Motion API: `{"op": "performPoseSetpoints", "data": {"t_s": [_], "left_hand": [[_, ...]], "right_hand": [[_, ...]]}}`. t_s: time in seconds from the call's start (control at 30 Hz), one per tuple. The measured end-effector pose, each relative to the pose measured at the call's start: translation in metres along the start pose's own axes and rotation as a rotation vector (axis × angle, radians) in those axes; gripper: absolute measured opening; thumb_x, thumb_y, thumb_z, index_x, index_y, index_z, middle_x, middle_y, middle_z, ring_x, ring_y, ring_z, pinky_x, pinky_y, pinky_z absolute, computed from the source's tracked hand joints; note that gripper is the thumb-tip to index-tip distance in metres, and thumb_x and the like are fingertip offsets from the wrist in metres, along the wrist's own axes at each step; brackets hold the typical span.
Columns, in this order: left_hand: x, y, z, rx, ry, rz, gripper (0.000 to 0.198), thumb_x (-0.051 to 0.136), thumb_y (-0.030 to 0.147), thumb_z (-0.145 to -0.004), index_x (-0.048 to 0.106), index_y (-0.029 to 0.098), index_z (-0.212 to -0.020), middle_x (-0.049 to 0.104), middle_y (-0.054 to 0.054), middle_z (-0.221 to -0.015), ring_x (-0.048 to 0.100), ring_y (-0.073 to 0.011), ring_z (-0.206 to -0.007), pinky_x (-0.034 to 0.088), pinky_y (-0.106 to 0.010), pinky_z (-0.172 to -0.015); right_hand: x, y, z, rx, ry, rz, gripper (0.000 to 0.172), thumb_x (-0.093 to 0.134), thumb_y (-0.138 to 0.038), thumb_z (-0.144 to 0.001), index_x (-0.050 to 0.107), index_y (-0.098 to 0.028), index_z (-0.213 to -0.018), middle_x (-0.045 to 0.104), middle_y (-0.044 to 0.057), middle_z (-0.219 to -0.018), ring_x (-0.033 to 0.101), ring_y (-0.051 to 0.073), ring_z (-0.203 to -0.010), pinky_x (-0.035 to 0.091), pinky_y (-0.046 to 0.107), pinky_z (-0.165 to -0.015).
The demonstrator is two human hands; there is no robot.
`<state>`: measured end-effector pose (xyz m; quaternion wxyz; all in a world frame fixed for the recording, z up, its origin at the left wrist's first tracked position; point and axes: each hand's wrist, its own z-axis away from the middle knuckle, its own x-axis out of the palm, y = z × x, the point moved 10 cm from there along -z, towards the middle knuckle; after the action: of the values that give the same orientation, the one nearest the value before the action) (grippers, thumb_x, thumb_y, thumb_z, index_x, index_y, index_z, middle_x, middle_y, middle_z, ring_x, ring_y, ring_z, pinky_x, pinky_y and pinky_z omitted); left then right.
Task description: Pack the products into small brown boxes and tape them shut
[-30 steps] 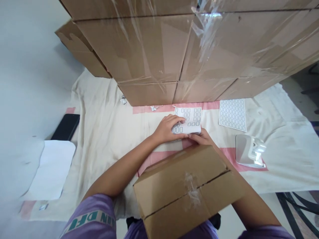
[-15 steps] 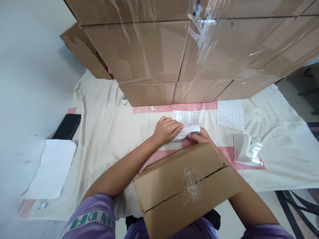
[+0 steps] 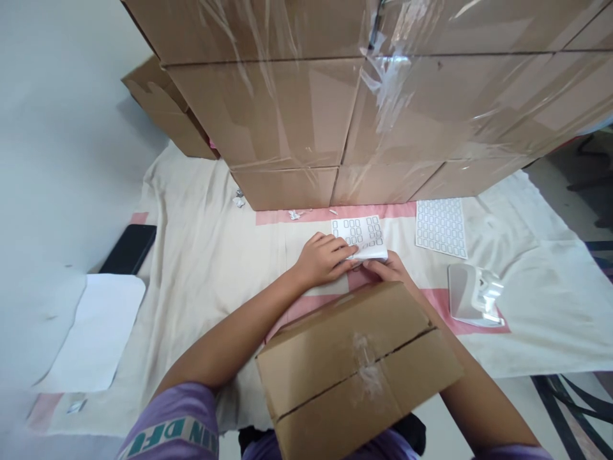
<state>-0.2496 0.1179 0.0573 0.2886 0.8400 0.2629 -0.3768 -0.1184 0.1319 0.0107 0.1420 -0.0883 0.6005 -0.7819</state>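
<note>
A white sticker sheet (image 3: pixel 368 231) printed with small outlined rectangles is bent over at its near edge, above the cloth. My left hand (image 3: pixel 326 257) is closed over the sheet's left side, its fingers lying across the paper. At the near right corner, my right hand (image 3: pixel 389 267) pinches the sheet with the thumb; its other fingers are mostly hidden behind the carton. A taped cardboard box (image 3: pixel 330 383) rests tilted between my forearms, close to my body.
Stacked cartons (image 3: pixel 287 115) wrapped in clear film rise at the back. Another sticker sheet (image 3: pixel 440 227) and a tape dispenser (image 3: pixel 472 295) lie to the right. On the left are a black phone-like object (image 3: pixel 129 249), white paper (image 3: pixel 96 332) and an open carton (image 3: pixel 167 108).
The sheet's near edge is folded over more tightly, and my left fingers have shifted slightly right along it. The whole view has dropped a little; the box stays between my arms.
</note>
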Motion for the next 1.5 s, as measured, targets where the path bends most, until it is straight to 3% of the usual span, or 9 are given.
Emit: {"op": "performPoseSetpoints", "data": {"t_s": [0.13, 0.33, 0.53, 0.7, 0.97, 1.03, 1.13, 1.3, 1.5], "left_hand": [[-0.001, -0.005, 0.001, -0.055, 0.01, -0.014, 0.044, 0.039, 0.047, -0.108, 0.076, 0.023, -0.108, 0.076, -0.004, -0.091, 0.064, -0.0186, -0.08, 0.037, -0.037, -0.074], [-0.017, -0.051, 0.009, -0.427, 0.182, 0.292, 0.044, 0.037, 0.044, -0.108, 0.071, 0.019, -0.095, 0.074, -0.006, -0.093, 0.067, -0.0189, -0.088, 0.047, -0.034, -0.08], [-0.018, -0.025, 0.001, -0.174, 0.155, 0.27, 0.05, 0.065, 0.065, -0.089, 0.067, 0.02, -0.108, 0.072, -0.008, -0.102, 0.066, -0.0246, -0.095, 0.048, -0.038, -0.083], [-0.029, -0.057, 0.015, -0.483, 0.335, 0.133, 0.022, 0.061, 0.039, -0.096, 0.061, 0.019, -0.106, 0.065, -0.009, -0.107, 0.061, -0.0245, -0.104, 0.05, -0.039, -0.09], [-0.027, -0.069, 0.017, -0.54, 0.327, 0.31, 0.021, 0.049, 0.04, -0.104, 0.058, 0.022, -0.101, 0.063, -0.007, -0.106, 0.059, -0.0198, -0.104, 0.05, -0.036, -0.091], [-0.028, -0.07, 0.017, -0.554, 0.333, 0.332, 0.025, 0.046, 0.043, -0.105, 0.057, 0.022, -0.098, 0.063, -0.007, -0.105, 0.059, -0.0194, -0.102, 0.049, -0.034, -0.088], [-0.027, -0.066, 0.014, -0.529, 0.308, 0.313, 0.03, 0.043, 0.047, -0.106, 0.057, 0.021, -0.099, 0.063, -0.007, -0.104, 0.059, -0.0196, -0.1, 0.048, -0.034, -0.086], [-0.01, -0.048, 0.008, -0.488, 0.086, 0.037, 0.038, 0.048, 0.056, -0.102, 0.061, 0.021, -0.106, 0.068, -0.007, -0.107, 0.062, -0.0233, -0.1, 0.04, -0.039, -0.087], [-0.007, -0.045, 0.007, -0.5, 0.041, -0.008, 0.04, 0.038, 0.051, -0.107, 0.062, 0.019, -0.108, 0.071, -0.007, -0.104, 0.064, -0.0222, -0.097, 0.036, -0.038, -0.086]], "right_hand": [[-0.002, 0.001, -0.002, -0.009, -0.006, 0.019, 0.018, 0.072, -0.035, -0.077, 0.078, -0.024, -0.09, 0.078, 0.001, -0.095, 0.068, 0.027, -0.097, 0.05, 0.039, -0.094], [0.003, -0.004, 0.006, 0.042, -0.04, 0.054, 0.02, 0.068, -0.034, -0.076, 0.073, -0.018, -0.088, 0.074, 0.002, -0.085, 0.064, 0.022, -0.078, 0.048, 0.033, -0.075], [0.005, -0.006, 0.01, 0.101, -0.043, 0.038, 0.02, 0.067, -0.033, -0.078, 0.07, -0.017, -0.089, 0.071, 0.003, -0.076, 0.066, 0.021, -0.071, 0.05, 0.032, -0.067], [0.005, -0.009, 0.003, -0.028, -0.089, 0.028, 0.021, 0.07, -0.027, -0.07, 0.07, -0.018, -0.088, 0.073, 0.003, -0.08, 0.07, 0.025, -0.083, 0.052, 0.034, -0.073], [-0.014, -0.008, -0.005, -0.089, 0.11, 0.076, 0.031, 0.068, -0.037, -0.08, 0.064, -0.02, -0.106, 0.071, 0.003, -0.092, 0.065, 0.02, -0.077, 0.052, 0.032, -0.067], [-0.037, -0.01, -0.006, -0.161, 0.298, 0.125, 0.041, 0.067, -0.039, -0.081, 0.056, -0.021, -0.116, 0.067, 0.003, -0.09, 0.063, 0.021, -0.075, 0.053, 0.035, -0.066], [-0.061, -0.038, 0.008, -0.431, 0.576, 0.419, 0.058, 0.072, -0.038, -0.08, 0.051, -0.022, -0.132, 0.063, 0.011, -0.114, 0.062, 0.029, -0.106, 0.055, 0.05, -0.088], [-0.02, -0.069, 0.014, -0.81, 0.347, 0.678, 0.047, 0.075, -0.037, -0.086, 0.064, -0.032, -0.131, 0.058, 0.01, -0.128, 0.054, 0.032, -0.125, 0.047, 0.056, -0.108], [0.007, -0.059, 0.004, -0.897, 0.276, 0.794, 0.029, 0.066, -0.031, -0.093, 0.074, -0.036, -0.121, 0.055, 0.007, -0.14, 0.048, 0.032, -0.129, 0.043, 0.059, -0.111]]}}
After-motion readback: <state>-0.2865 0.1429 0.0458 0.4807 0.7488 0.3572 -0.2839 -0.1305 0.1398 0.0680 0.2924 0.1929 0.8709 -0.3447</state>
